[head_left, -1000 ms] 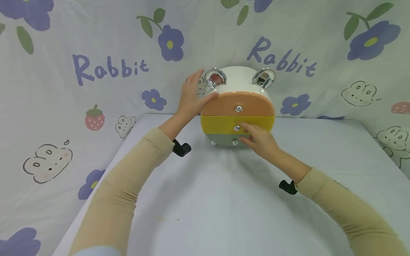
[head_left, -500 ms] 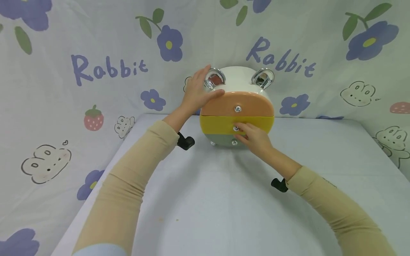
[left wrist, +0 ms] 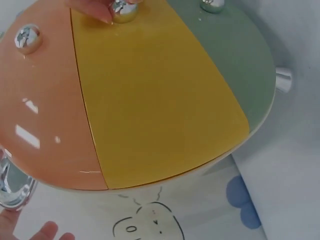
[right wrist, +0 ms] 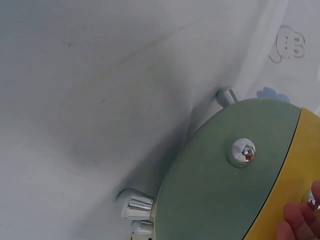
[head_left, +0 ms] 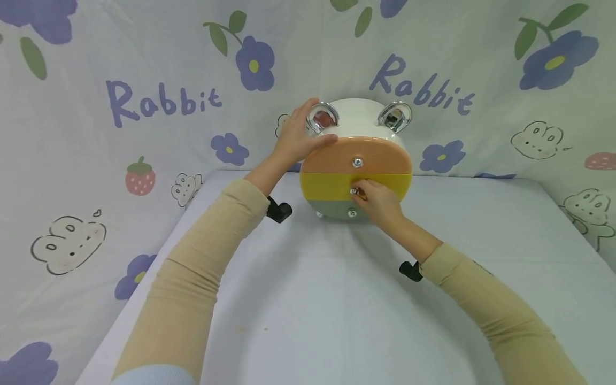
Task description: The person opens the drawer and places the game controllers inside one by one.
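A small rounded drawer cabinet point(head_left: 358, 113) stands at the back of the table, with a white body and two chrome ears. Its front carries an orange drawer point(head_left: 332, 156), a yellow drawer point(head_left: 322, 186) and a green drawer point(head_left: 329, 208), each with a round silver knob. All three fronts sit flush. My right hand point(head_left: 382, 206) pinches the yellow drawer's knob point(left wrist: 125, 11) between thumb and fingers. On the upper left of the cabinet rests my left hand point(head_left: 297, 138), thumb along the orange drawer's top edge and straight fingers beside the left ear point(head_left: 323, 117).
A white cloth point(head_left: 308, 299) covers the table. Behind it hangs a printed curtain point(head_left: 168, 48) with flowers and rabbits, close to the cabinet's back. Short silver feet point(right wrist: 137, 205) hold the cabinet up. Black wrist mounts point(head_left: 279, 209) stick out below both sleeves.
My right hand has moved left to the yellow drawer's knob, and its fingers have closed on it. My left hand has slid slightly right and up onto the cabinet, then stayed there.
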`<state>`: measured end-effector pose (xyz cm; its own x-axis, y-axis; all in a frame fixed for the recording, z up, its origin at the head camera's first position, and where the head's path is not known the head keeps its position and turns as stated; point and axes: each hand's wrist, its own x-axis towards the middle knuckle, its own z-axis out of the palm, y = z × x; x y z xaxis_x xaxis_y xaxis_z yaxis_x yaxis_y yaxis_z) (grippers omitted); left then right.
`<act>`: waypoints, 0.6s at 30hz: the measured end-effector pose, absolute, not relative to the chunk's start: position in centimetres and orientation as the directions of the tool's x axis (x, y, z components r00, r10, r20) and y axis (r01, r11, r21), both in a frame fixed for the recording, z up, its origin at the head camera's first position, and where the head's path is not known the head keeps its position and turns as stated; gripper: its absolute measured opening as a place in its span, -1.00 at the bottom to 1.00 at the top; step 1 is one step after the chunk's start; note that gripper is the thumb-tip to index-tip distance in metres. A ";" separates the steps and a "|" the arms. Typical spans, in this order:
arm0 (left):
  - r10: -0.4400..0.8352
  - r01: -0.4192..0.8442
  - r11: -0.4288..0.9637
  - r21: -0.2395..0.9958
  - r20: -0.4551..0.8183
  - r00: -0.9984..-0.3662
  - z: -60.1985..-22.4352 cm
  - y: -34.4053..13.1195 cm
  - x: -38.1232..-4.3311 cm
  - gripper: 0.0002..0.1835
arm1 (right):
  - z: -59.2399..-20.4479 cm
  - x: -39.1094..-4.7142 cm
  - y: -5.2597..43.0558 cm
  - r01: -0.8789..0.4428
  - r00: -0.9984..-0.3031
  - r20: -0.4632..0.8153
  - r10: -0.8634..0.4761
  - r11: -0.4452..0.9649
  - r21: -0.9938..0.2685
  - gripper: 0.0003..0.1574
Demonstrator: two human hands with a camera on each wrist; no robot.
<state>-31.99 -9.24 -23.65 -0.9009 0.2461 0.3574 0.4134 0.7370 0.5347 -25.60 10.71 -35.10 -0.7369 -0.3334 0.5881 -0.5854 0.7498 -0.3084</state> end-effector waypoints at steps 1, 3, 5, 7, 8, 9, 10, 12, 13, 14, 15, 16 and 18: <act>0.246 0.414 0.738 0.533 0.359 -0.900 -23.7 -9.3 -32.0 -0.02 | -35.0 -25.6 10.6 -0.582 -0.741 0.584 -0.332 0.751 -0.312 -0.78; 0.245 0.412 0.742 0.529 0.359 -0.901 -23.7 -9.3 -32.1 -0.03 | -34.9 -25.6 10.5 -0.578 -0.750 0.574 -0.329 0.748 -0.326 -0.78; 0.246 0.414 0.742 0.527 0.360 -0.900 -23.7 -9.3 -32.1 -0.03 | -34.7 -25.7 10.5 -0.567 -0.761 0.561 -0.325 0.753 -0.333 -0.78; 0.250 0.416 0.742 0.526 0.359 -0.899 -23.7 -9.3 -32.1 -0.03 | -34.5 -25.6 10.5 -0.554 -0.776 0.544 -0.320 0.759 -0.343 -0.78; 0.250 0.415 0.743 0.526 0.357 -0.900 -23.7 -9.2 -32.1 -0.03 | -34.4 -25.6 10.4 -0.546 -0.783 0.535 -0.317 0.762 -0.348 -0.78; 0.252 0.418 0.740 0.527 0.359 -0.899 -23.7 -9.2 -32.1 -0.03 | -34.3 -25.6 10.5 -0.538 -0.790 0.526 -0.314 0.766 -0.352 -0.78; 0.252 0.418 0.739 0.528 0.359 -0.899 -23.7 -9.2 -32.1 -0.03 | -34.2 -25.6 10.4 -0.533 -0.796 0.519 -0.312 0.768 -0.355 -0.79; 0.249 0.415 0.741 0.528 0.359 -0.900 -23.6 -9.2 -32.0 -0.03 | -34.0 -25.6 10.4 -0.524 -0.806 0.501 -0.314 0.773 -0.357 -0.79; 0.247 0.412 0.745 0.525 0.358 -0.901 -23.6 -9.2 -32.0 -0.03 | -33.9 -25.6 10.4 -0.521 -0.811 0.493 -0.317 0.775 -0.359 -0.78; 0.246 0.411 0.747 0.523 0.357 -0.901 -23.7 -9.2 -32.0 -0.03 | -33.8 -25.6 10.5 -0.521 -0.814 0.484 -0.322 0.774 -0.361 -0.78; 0.246 0.411 0.748 0.521 0.357 -0.901 -23.7 -9.2 -32.0 -0.02 | -33.8 -25.6 10.5 -0.520 -0.818 0.474 -0.327 0.772 -0.364 -0.78; 0.247 0.412 0.750 0.518 0.358 -0.900 -23.8 -9.2 -32.0 -0.02 | -33.8 -25.6 10.6 -0.521 -0.821 0.463 -0.334 0.769 -0.370 -0.77; 0.250 0.414 0.751 0.513 0.360 -0.899 -23.9 -9.2 -31.9 -0.02 | -33.7 -25.5 10.9 -0.527 -0.826 0.445 -0.347 0.755 -0.389 -0.76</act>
<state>-31.94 -9.23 -23.86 -0.8989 0.2500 0.3597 0.4144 0.7515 0.5134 -25.46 10.91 -33.69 -0.8258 -0.3470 0.4446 -0.5270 0.7555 -0.3892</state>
